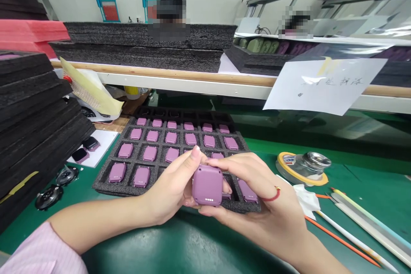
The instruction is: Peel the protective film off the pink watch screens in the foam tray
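Bench survey, working outward from the grip and then in. A green bench mat (180,239) lay under both hands, and a stack of black foam sheets (35,107) stood well left of the grip. Far beyond the grip, a paper note (324,85) hung at a shelf edge. Directly behind and partly under the grip lay a black foam tray (102,186), its pockets holding rows of purple watch cases (171,137). To the right of the grip sat a yellow tape roll (287,167), with a white wipe (306,199) just beside the right hand and an orange stick (340,239) nearer the bench front. One purple watch case (207,185) was held clear above the near tray edge, between both hands. The left hand (168,186) and right hand (253,192) were both closed narrowly on it, with fingers on its sides and underside, leaving its broad back face uncovered and turned up toward the camera. This two-handed edge hold looked sound, as it kept the face visible and the case steady. The case's long axis ran roughly upright in view, slightly tilted, with its row of three small contacts (209,199) at the end nearest the person. A red string ring (274,194) sat on one right-hand finger.
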Demonstrator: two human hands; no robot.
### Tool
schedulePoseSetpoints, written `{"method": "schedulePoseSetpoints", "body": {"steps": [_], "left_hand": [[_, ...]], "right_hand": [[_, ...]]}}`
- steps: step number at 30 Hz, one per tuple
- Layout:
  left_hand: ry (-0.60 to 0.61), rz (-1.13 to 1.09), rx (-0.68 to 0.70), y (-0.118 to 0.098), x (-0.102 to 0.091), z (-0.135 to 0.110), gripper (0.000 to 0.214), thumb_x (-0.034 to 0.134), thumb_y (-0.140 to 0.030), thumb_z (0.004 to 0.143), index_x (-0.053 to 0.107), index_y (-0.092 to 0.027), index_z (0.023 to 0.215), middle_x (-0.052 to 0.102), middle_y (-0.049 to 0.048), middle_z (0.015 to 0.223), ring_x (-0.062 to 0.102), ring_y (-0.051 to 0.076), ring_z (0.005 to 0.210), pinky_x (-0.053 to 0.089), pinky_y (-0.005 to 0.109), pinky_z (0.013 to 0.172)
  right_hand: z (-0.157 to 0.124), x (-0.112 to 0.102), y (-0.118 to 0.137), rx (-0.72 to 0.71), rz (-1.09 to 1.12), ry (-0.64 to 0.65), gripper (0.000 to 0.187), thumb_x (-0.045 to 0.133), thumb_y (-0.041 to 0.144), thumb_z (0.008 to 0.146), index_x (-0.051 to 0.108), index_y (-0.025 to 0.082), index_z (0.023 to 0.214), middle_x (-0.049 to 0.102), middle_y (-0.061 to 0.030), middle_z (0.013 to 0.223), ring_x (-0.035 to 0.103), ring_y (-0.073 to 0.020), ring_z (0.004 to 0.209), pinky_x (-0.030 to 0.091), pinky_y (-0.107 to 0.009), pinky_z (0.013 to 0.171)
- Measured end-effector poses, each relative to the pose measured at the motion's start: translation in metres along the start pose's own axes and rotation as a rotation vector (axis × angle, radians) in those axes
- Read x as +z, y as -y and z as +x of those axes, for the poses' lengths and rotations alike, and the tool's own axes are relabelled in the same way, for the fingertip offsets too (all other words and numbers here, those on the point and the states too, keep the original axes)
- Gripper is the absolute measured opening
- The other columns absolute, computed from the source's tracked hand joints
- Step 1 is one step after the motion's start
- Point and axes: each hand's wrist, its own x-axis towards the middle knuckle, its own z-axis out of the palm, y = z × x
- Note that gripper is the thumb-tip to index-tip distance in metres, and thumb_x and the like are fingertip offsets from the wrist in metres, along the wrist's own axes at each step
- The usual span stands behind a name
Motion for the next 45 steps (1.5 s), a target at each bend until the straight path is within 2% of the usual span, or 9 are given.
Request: {"method": "schedulePoseSetpoints", "body": {"steps": [10,16,23,27,30,32,35,40,45], "left_hand": [[-0.016,-0.010,-0.040,0.000,0.001,0.000,0.049,0.068,-0.064,0.084,0.055,-0.017,0.085,0.060,0.0009,0.068,0.047,0.008,0.049,0.029,0.015,0.039],[-0.089,-0.032,-0.056,-0.008,-0.001,0.000,0.037,0.070,-0.050,0.088,0.054,-0.016,0.084,0.062,0.0006,0.088,0.033,0.001,0.047,0.022,0.015,0.043],[-0.054,0.004,-0.118,-0.009,0.002,0.001,0.028,0.061,-0.042,0.095,0.056,-0.016,0.085,0.058,0.0012,0.089,0.030,0.003,0.050,0.022,0.017,0.044],[-0.013,0.085,-0.181,0.003,0.000,0.001,0.025,0.057,-0.037,0.097,0.054,-0.017,0.082,0.056,0.0012,0.085,0.029,0.004,0.051,0.020,0.017,0.045],[0.012,0.166,-0.235,0.010,-0.001,0.001,0.026,0.059,-0.038,0.095,0.054,-0.017,0.080,0.055,0.0007,0.083,0.029,0.005,0.052,0.020,0.018,0.046],[0.028,0.209,-0.260,0.011,0.000,0.002,0.027,0.060,-0.038,0.094,0.054,-0.017,0.079,0.054,0.0003,0.083,0.028,0.005,0.053,0.020,0.019,0.046],[0.050,0.291,-0.251,0.006,0.004,0.006,0.028,0.060,-0.041,0.094,0.055,-0.017,0.079,0.053,-0.0003,0.080,0.028,0.005,0.053,0.021,0.020,0.047],[0.048,0.552,-0.029,-0.017,0.020,0.032,0.029,0.064,-0.045,0.090,0.064,-0.016,0.087,0.058,0.0010,0.075,0.041,0.008,0.055,0.032,0.021,0.050],[0.019,0.583,0.540,-0.061,0.050,0.073,0.028,0.065,-0.037,0.091,0.066,-0.018,0.111,0.066,0.0106,0.122,0.064,0.020,0.101,0.053,0.028,0.080]], "right_hand": [[0.001,-0.002,0.000,0.007,0.027,-0.010,0.057,0.083,0.034,0.079,0.058,0.025,0.129,0.074,-0.0074,0.107,0.069,-0.0233,0.098,0.058,-0.039,0.088],[-0.001,-0.030,-0.015,0.254,0.328,-0.170,0.048,0.073,0.055,0.083,0.066,0.030,0.124,0.074,-0.0064,0.114,0.071,-0.0249,0.103,0.060,-0.038,0.090],[-0.052,-0.024,-0.045,0.336,-0.201,0.179,0.053,0.087,0.045,0.071,0.072,0.019,0.115,0.072,-0.0081,0.099,0.070,-0.0234,0.090,0.060,-0.037,0.082],[-0.085,-0.014,-0.043,0.357,-0.312,0.212,0.068,0.090,0.042,0.067,0.067,0.018,0.125,0.071,-0.0113,0.107,0.068,-0.0269,0.099,0.059,-0.045,0.087],[-0.103,-0.031,-0.040,0.426,-0.361,0.174,0.057,0.077,0.042,0.083,0.061,0.019,0.134,0.071,-0.0125,0.117,0.066,-0.0256,0.109,0.057,-0.046,0.095],[-0.116,-0.055,-0.044,0.514,-0.412,0.159,0.035,0.061,0.037,0.096,0.067,0.020,0.126,0.073,-0.0117,0.114,0.069,-0.0242,0.107,0.057,-0.044,0.093],[-0.137,-0.094,-0.057,0.682,-0.503,0.173,0.028,0.051,0.030,0.098,0.074,0.017,0.108,0.077,-0.0132,0.106,0.073,-0.0280,0.100,0.060,-0.045,0.086],[-0.159,-0.117,-0.071,0.831,-0.503,0.298,0.018,0.061,0.024,0.086,0.077,0.019,0.093,0.079,-0.0080,0.094,0.076,-0.0259,0.085,0.060,-0.036,0.074],[-0.158,-0.117,-0.075,0.891,-0.486,0.344,0.023,0.055,0.027,0.091,0.077,0.020,0.093,0.079,-0.0068,0.095,0.075,-0.0223,0.084,0.058,-0.031,0.075]]}}
